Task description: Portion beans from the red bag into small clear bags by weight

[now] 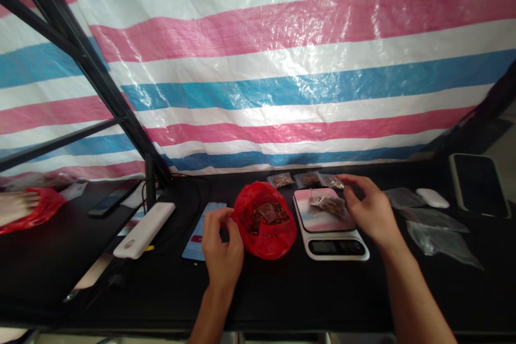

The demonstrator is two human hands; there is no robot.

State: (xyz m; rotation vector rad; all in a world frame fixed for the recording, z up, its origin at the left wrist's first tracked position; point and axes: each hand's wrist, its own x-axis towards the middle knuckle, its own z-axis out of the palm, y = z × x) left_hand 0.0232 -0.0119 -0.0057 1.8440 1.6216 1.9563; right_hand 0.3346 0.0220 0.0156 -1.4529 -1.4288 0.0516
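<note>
A red plastic bag (266, 239) lies open on the black table, holding brown pieces and a small clear cup (267, 212). My left hand (221, 247) rests at the bag's left edge, fingers curled and pinching its rim. To the right stands a white kitchen scale (336, 247) with a small clear pouch (328, 204) of brown pieces on its plate. My right hand (368, 209) hovers at the scale's right side, fingers spread and touching that pouch. Three filled pouches (308, 178) lie in a row behind the scale.
A phone (201, 234) lies left of my left hand, beside a white power bank (143, 229). Empty clear bags (437, 231), a white mouse (432, 198) and a dark phone (479, 185) sit right. Another red bag (34, 209) lies far left. A striped tarp (282, 64) hangs behind.
</note>
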